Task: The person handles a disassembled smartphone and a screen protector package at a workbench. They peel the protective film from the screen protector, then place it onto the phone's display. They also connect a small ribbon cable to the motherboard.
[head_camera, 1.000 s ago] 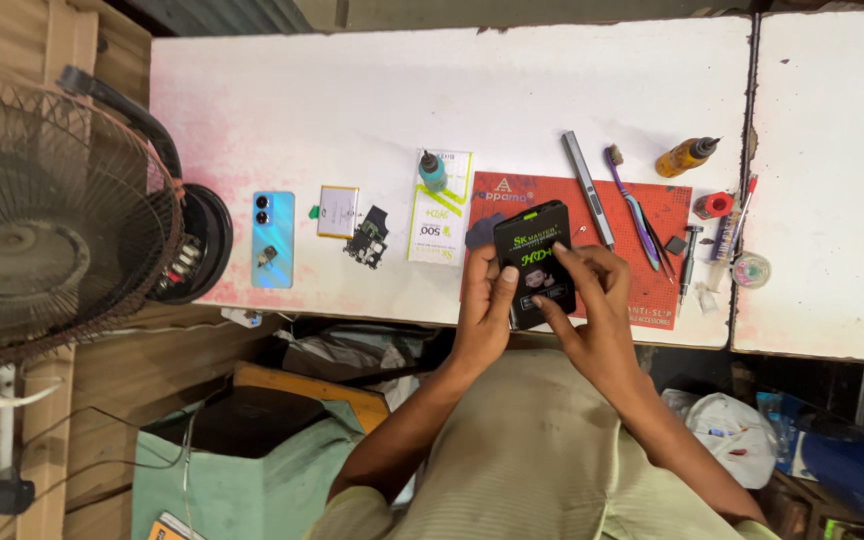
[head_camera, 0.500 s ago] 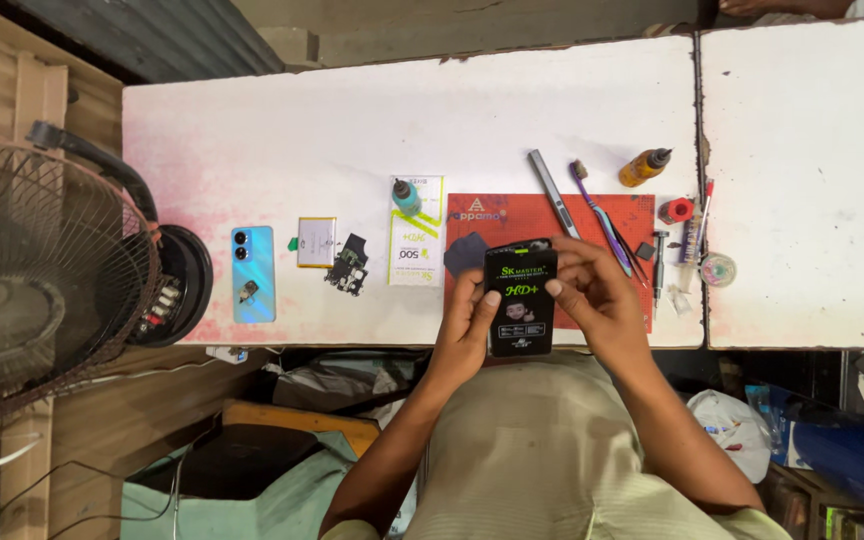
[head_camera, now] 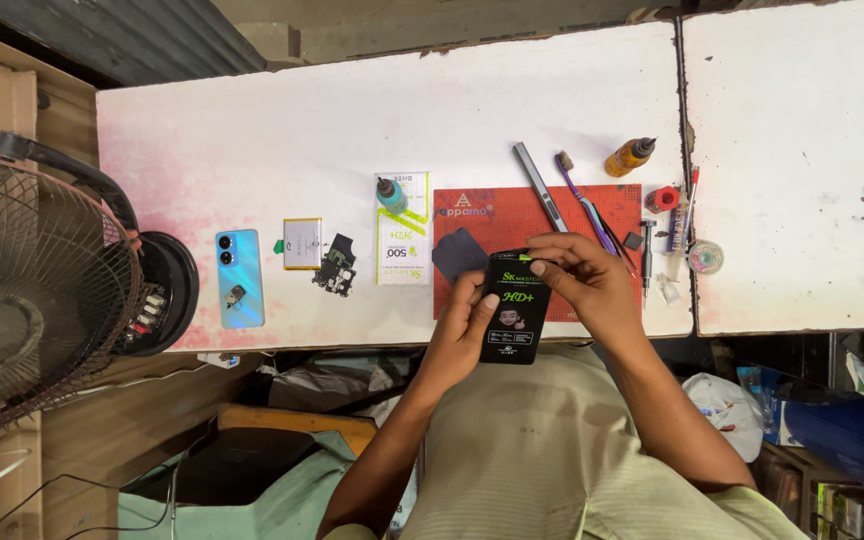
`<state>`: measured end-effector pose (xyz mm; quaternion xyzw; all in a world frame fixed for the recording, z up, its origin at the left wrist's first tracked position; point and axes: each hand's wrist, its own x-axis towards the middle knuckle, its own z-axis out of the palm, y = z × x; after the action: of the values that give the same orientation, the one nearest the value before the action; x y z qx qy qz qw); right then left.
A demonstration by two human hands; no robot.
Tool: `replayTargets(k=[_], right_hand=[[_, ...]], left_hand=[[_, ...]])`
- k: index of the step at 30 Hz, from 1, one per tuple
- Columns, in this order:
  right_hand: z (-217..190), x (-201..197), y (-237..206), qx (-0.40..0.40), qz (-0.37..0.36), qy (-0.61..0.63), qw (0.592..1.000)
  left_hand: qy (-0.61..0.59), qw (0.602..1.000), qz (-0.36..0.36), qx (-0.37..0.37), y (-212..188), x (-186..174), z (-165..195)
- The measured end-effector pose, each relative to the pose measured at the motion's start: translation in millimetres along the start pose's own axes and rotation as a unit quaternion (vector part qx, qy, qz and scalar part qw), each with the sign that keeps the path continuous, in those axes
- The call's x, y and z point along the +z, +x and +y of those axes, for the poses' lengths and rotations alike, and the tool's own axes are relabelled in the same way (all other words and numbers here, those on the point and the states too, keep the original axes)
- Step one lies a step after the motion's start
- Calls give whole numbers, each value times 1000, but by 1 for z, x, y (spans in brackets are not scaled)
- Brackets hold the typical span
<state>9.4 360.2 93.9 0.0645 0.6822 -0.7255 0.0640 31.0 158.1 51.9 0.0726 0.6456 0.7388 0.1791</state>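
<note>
My grip is two-handed on the black packet (head_camera: 515, 305): my left hand (head_camera: 464, 330) wraps its lower left edge with the thumb pressed on the front, and my right hand (head_camera: 584, 285) pinches the top corner between closed fingertips. The packet sits upright in the air at the near edge of the desk (head_camera: 252, 130), just over the red mat (head_camera: 552, 210).

Just beside it on the mat lies a dark square piece (head_camera: 459, 254), and further along I see a grey bar tool (head_camera: 538, 185), a purple brush (head_camera: 584, 203) and an amber bottle (head_camera: 629, 157). To the left sit a white and green packet (head_camera: 402, 245), a small circuit part (head_camera: 335, 264), a battery (head_camera: 302, 243) and a blue phone (head_camera: 239, 277).

I judge the risk to be the corner pinch: too sharp a pull could tear the packet unevenly or flick it off the desk edge.
</note>
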Motion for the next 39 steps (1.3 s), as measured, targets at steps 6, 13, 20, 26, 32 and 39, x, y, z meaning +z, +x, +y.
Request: replayTargets(k=[6, 13, 20, 26, 32, 39], right_hand=[[3, -2, 1, -37, 12, 21, 999], [7, 10, -3, -190, 97, -187, 959], [4, 18, -3, -242, 127, -247, 930], [12, 15, -8, -226, 119, -206, 945], [20, 28, -33, -68, 93, -40, 993], [11, 83, -67, -37, -17, -197, 980]], left_hand=[[-16, 1000, -7, 11, 5, 7, 3], [-22, 1000, 12, -9, 7, 8, -3], [-30, 999, 30, -12, 6, 9, -1], [-58, 997, 46, 2, 1, 13, 0], [-107, 990, 93, 11, -15, -10, 4], [-140, 971, 186, 55, -20, -37, -3]])
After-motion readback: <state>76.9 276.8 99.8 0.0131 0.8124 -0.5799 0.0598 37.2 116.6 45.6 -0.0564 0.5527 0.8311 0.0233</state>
